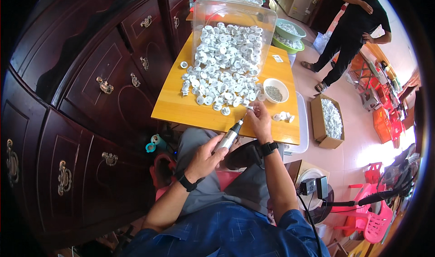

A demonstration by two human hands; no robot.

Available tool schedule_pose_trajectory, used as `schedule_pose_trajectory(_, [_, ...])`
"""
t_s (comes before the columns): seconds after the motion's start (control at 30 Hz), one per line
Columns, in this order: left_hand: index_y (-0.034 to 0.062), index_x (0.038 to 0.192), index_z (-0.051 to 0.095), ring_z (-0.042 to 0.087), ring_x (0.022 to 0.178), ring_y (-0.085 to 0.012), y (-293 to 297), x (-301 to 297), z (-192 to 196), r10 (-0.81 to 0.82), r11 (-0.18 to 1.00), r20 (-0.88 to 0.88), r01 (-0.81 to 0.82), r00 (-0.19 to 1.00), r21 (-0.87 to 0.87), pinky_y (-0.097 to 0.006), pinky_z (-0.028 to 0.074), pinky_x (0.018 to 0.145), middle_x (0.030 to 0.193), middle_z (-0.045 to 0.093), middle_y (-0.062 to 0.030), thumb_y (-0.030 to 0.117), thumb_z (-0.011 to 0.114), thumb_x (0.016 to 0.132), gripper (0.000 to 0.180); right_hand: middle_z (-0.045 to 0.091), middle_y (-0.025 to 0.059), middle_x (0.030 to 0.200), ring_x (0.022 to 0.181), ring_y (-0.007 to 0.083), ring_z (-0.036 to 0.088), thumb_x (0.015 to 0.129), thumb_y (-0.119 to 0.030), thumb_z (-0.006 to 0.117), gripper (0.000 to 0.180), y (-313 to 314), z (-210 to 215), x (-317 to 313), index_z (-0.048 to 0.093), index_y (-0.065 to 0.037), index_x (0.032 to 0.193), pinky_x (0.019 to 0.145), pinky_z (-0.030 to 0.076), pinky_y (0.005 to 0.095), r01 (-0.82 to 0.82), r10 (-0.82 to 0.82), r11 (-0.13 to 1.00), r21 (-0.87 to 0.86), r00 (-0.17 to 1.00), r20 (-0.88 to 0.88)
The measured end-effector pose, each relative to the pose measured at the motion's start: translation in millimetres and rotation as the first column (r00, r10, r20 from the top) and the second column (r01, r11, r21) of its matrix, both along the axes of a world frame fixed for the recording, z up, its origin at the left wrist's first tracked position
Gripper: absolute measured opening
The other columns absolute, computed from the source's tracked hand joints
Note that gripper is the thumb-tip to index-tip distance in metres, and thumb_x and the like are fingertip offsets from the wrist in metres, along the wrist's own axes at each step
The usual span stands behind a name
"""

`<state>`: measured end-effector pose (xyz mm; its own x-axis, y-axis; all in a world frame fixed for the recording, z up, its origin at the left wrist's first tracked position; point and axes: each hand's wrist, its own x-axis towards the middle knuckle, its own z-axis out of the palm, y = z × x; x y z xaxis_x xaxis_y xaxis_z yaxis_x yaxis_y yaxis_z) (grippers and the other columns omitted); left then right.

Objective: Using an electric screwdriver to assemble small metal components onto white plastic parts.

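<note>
In the head view, the left hand (pixel 205 159), forearm slanting toward one o'clock, is wrapped around a silver-and-black cylindrical power screwdriver (pixel 229 139) aimed the same way. The right hand (pixel 259 120), forearm angled toward eleven o'clock, pinches a small white plastic piece (pixel 250 107) by the screwdriver's tip, above the yellow wooden table (pixel 179 106). A white round bowl (pixel 267 82) sits at its one o'clock.

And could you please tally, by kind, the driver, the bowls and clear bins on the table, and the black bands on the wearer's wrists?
Driver: 1
Bowl: 1
Clear bin: 1
Black bands: 2
Total: 5

The loose white parts are too many to count.
</note>
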<state>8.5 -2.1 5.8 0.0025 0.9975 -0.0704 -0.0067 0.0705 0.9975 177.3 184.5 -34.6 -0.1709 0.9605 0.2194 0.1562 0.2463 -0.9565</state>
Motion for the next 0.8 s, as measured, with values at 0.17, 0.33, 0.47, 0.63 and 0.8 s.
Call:
schedule_pose_trajectory(0.17, [-0.0001, 0.139, 0.046, 0.055, 0.061, -0.0071, 1, -1, -3, 0.007, 1.000, 0.000, -0.007, 1.000, 0.006, -0.024, 0.047, 0.054, 0.077, 0.059, -0.0021, 0.026, 0.060, 0.097, 0.051, 0.064, 0.0010, 0.091, 0.079, 0.0055, 0.059, 0.089, -0.005, 0.065, 0.020, -12, -1, 1, 0.061, -0.004, 0.108, 0.071, 0.049, 0.0228, -0.060, 0.056, 0.989, -0.136, 0.998, -0.036])
schedule_pose_trajectory(0.33, [-0.0002, 0.139, 0.046, 0.055, 0.061, -0.0070, 1, 0, -5, 0.022, 1.000, -0.007, -0.022, 1.000, -0.007, -0.024, 0.048, 0.053, 0.076, 0.059, -0.0018, 0.027, 0.060, 0.097, 0.052, 0.065, 0.0006, 0.090, 0.079, 0.0051, 0.058, 0.091, -0.006, 0.065, 0.018, -16, -5, -6, 0.061, -0.003, 0.108, 0.070, 0.049, 0.0218, -0.110, 0.088, 0.988, -0.112, 0.980, -0.180])
schedule_pose_trajectory(0.47, [-0.0005, 0.139, 0.046, 0.054, 0.060, -0.0071, 2, -1, -10, 0.023, 1.000, -0.009, -0.023, 1.000, 0.002, -0.024, 0.047, 0.053, 0.076, 0.059, -0.0019, 0.027, 0.060, 0.097, 0.053, 0.066, 0.0004, 0.090, 0.078, 0.0052, 0.059, 0.090, -0.007, 0.067, 0.020, -17, -6, -5, 0.062, -0.002, 0.109, 0.070, 0.050, 0.0223, -0.111, 0.090, 0.982, -0.154, 0.986, -0.137])
schedule_pose_trajectory(0.63, [-0.0009, 0.139, 0.046, 0.054, 0.059, -0.0075, 2, 0, -5, 0.038, 0.999, -0.037, -0.038, 0.999, -0.011, -0.025, 0.047, 0.052, 0.075, 0.059, -0.0022, 0.027, 0.060, 0.097, 0.052, 0.067, 0.0004, 0.089, 0.077, 0.0056, 0.061, 0.089, -0.008, 0.069, 0.022, -19, -6, -5, 0.064, -0.001, 0.109, 0.068, 0.051, 0.0218, -0.118, 0.082, 0.971, -0.208, 0.981, -0.176])
schedule_pose_trajectory(0.8, [-0.0006, 0.138, 0.047, 0.054, 0.059, -0.0074, 2, 0, -6, 0.037, 0.999, -0.040, -0.037, 0.999, -0.003, -0.025, 0.047, 0.052, 0.074, 0.059, -0.0020, 0.026, 0.060, 0.097, 0.051, 0.071, 0.0021, 0.087, 0.075, 0.0050, 0.063, 0.087, -0.007, 0.070, 0.023, -21, -5, -5, 0.069, 0.001, 0.109, 0.069, 0.051, 0.0201, -0.086, 0.059, 0.979, -0.187, 0.988, -0.142])
